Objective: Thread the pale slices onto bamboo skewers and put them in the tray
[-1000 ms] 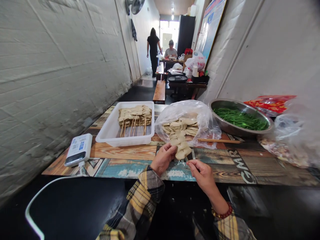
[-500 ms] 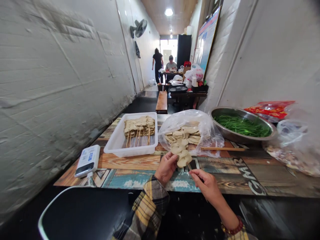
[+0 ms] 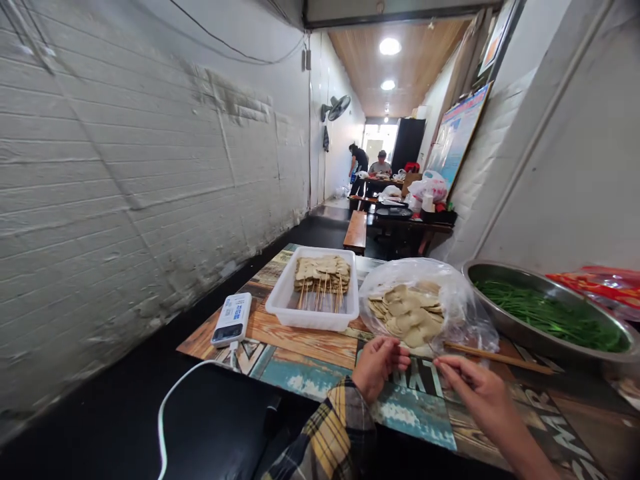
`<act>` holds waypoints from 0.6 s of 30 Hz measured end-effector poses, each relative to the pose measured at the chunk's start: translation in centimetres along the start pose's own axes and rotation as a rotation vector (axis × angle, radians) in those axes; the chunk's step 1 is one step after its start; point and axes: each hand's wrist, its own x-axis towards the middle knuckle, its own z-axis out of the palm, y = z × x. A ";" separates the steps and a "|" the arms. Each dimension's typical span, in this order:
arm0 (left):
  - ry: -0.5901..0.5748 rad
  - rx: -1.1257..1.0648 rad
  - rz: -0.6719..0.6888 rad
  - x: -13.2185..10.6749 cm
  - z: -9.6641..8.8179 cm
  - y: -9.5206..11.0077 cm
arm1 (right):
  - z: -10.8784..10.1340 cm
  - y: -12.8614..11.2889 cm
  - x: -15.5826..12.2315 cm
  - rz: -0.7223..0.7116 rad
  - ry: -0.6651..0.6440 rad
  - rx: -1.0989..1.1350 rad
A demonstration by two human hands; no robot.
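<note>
My left hand (image 3: pixel 381 365) is above the table's front part, fingers loosely curled and apart, with nothing seen in it. My right hand (image 3: pixel 473 383) pinches thumb and forefinger at the thin end of a wooden skewer, of which little shows. Just ahead of both hands, flat beige slices (image 3: pixel 415 319) lie in a clear plastic bag (image 3: pixel 375 283); the slices on the skewer rest over the pile and blend with it. To the left, a white plastic tray (image 3: pixel 280 308) contains stacked skewers of the same slices (image 3: pixel 323 270), their sticks pointing towards me.
Loose bamboo skewers (image 3: pixel 500 358) lie right of the bag. A steel basin (image 3: pixel 470 272) of long green vegetables stands beyond, near red packaging (image 3: pixel 600 283). A white device (image 3: pixel 233 319) with a cable sits at the left. Two people are by tables farther back, past a bench (image 3: pixel 355 231).
The view has swung left and up. The skewered slices have gone from between my hands onto the pile in the bag. My left hand has let go; a distant person now bends over.
</note>
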 end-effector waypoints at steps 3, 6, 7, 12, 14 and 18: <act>-0.002 0.025 -0.003 0.1 -0.1 -0.4 | 0.8 -3.5 3.8 -0.078 -0.090 0.013; 0.001 0.027 -0.006 0.2 -0.1 -0.7 | 3.2 -6.4 7.9 -0.128 -0.156 0.055; 0.004 0.028 -0.003 0.2 -0.1 -0.8 | 4.4 -7.2 9.4 -0.129 -0.182 0.090; 0.015 0.043 0.002 0.5 0.0 -1.2 | 11.3 -10.2 16.0 -0.011 -0.286 0.319; 0.014 0.058 0.004 0.4 0.3 -1.1 | 14.3 -11.2 18.2 0.018 -0.308 0.325; 0.069 0.127 0.041 0.0 0.8 -0.3 | 19.7 -12.2 21.2 0.071 -0.357 0.322</act>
